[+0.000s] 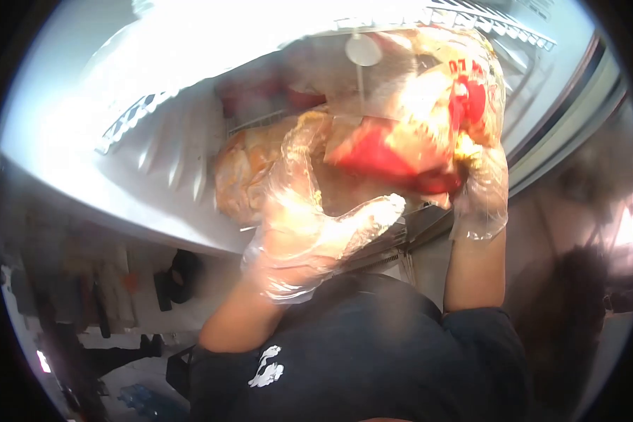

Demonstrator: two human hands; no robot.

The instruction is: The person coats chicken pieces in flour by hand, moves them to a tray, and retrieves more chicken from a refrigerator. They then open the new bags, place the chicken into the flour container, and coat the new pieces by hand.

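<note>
My right hand (484, 184), in a clear plastic glove, grips the lower right side of a clear plastic bag with red print (464, 95). The bag is large and bulges, with orange and yellowish food showing through. My left hand (299, 211), gloved the same way, is open, its thumb spread to the right and its fingers pointing up. Yellowish bits cling to its glove. Behind its fingers lies another clear bag of pale orange food (243, 169). A red printed part (394, 155) of packaging hangs between the two hands.
Around the bags is a white, brightly lit refrigerator interior (169, 148) with a wire shelf (485, 21) at the top. Its door frame (570, 105) runs along the right. Dark items (179, 278) are at lower left.
</note>
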